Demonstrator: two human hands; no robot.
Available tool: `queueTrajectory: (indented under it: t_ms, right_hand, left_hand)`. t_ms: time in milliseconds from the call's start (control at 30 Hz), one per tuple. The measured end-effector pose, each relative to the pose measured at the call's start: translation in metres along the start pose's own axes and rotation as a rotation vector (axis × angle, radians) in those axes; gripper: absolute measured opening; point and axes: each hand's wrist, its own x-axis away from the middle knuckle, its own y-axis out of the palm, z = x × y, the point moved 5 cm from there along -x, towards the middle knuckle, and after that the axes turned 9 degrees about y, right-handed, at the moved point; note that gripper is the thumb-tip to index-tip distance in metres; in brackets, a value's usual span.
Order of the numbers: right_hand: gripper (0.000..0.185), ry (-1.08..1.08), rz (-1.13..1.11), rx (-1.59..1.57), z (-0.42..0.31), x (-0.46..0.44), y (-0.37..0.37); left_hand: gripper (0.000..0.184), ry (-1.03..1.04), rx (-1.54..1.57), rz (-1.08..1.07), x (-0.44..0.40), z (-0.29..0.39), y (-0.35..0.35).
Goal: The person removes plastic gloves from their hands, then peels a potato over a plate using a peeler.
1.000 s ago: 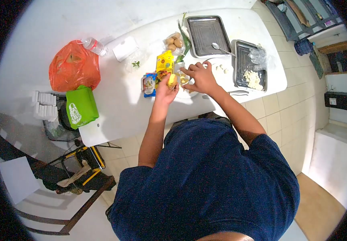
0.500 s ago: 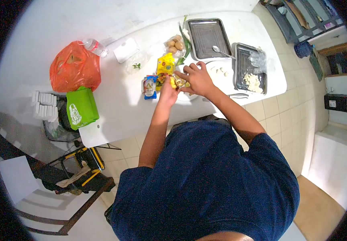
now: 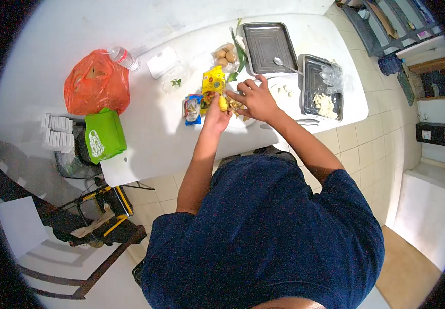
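My left hand [image 3: 216, 117] is closed round a small yellow object [image 3: 223, 103], whose kind is too blurred to tell. Just right of it, my right hand [image 3: 258, 101] has its fingers spread, the index fingertip close to the yellow object. Beneath my right fingers, a white plate [image 3: 245, 123] with brownish-yellow pieces [image 3: 236, 105] is partly hidden. A yellow food packet [image 3: 213, 81] lies beyond my left hand, and a blue packet [image 3: 192, 109] lies to its left. Beside my right forearm rests a knife [image 3: 306, 122].
A dark tray [image 3: 270, 49] holds part of a spoon [image 3: 284, 65]; a second tray [image 3: 309, 82] holds pale chopped pieces [image 3: 325, 106] and clear plastic. Bagged brown eggs [image 3: 226, 55] and green leaves [image 3: 240, 54] lie behind. Left are a red bag [image 3: 96, 87], a bottle [image 3: 124, 58] and a green bag [image 3: 105, 136].
My right hand has shifted slightly and its thumb has drawn up, away from my left hand. My left hand keeps the yellow object in almost the same place.
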Motion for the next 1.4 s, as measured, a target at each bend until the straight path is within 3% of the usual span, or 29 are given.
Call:
queueTrajectory:
  t_ms: [533, 733, 1033, 1400]
  right_hand:
    - [0.062, -0.039, 0.074, 0.022, -0.009, 0.004, -0.009]
    - [0.061, -0.022, 0.090, 0.055, -0.008, 0.005, -0.010]
    - [0.057, -0.023, 0.114, 0.023, -0.017, 0.007, -0.010]
    - [0.050, 0.017, 0.098, 0.086, -0.020, 0.008, -0.003]
  left_hand:
    - [0.031, 0.029, -0.018, 0.121, 0.009, -0.006, 0.013]
    - [0.027, 0.076, -0.069, 0.011, 0.000, -0.005, 0.007]
    - [0.030, 0.072, 0.006, 0.090, 0.014, -0.007, 0.022]
    - [0.019, 0.126, -0.052, 0.141, 0.007, -0.005, 0.008]
